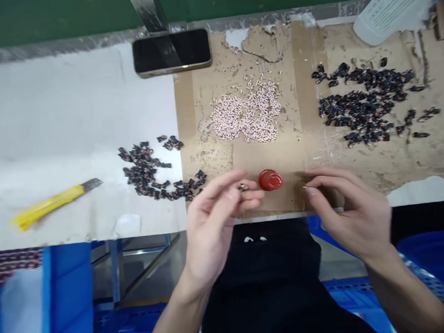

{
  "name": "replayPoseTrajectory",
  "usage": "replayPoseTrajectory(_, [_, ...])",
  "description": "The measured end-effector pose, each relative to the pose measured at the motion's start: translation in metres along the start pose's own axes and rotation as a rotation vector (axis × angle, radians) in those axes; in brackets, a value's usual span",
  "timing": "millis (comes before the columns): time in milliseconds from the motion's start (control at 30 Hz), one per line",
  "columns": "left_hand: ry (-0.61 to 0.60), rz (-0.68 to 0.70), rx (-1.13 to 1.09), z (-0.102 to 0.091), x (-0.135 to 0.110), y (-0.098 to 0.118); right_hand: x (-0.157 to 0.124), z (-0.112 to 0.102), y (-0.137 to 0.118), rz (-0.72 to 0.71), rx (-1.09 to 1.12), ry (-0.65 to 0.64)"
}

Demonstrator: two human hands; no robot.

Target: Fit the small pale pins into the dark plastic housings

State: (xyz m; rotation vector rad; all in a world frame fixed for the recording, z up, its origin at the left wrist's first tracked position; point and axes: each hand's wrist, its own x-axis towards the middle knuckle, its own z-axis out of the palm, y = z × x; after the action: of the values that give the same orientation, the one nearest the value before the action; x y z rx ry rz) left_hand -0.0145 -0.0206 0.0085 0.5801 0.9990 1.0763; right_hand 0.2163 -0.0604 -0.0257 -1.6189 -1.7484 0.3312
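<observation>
My left hand (220, 215) pinches a small dark part with a metallic glint (242, 187) between thumb and fingers, just left of a small round red dish (270, 179) with a glossy surface. On the dish's other side, my right hand (351, 207) has thumb and index finger closed on a tiny pale piece (305, 187). Beyond the dish spreads a pile of tiny pale pink pieces (247, 111) on cardboard. Small black parts with coppery spots form one group (144, 170) at left and a larger pile (362, 101) at right.
A phone (172, 52) leans against a metal post at the back. A yellow-handled cutter knife (58, 203) lies on the left. At the back right is a translucent white bottle (395, 11). Blue crates (67, 296) stand below the table's front edge.
</observation>
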Motion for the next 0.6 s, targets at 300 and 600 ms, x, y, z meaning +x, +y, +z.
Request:
replayPoseTrajectory(300, [-0.098,0.038,0.304,0.020,-0.016,-0.005,0.010,-0.007,-0.062,0.282,0.608,0.099])
replayPoseTrajectory(600, [-0.088,0.124,0.401,0.037,-0.017,-0.008,0.005,-0.007,-0.065,0.341,0.715,0.073])
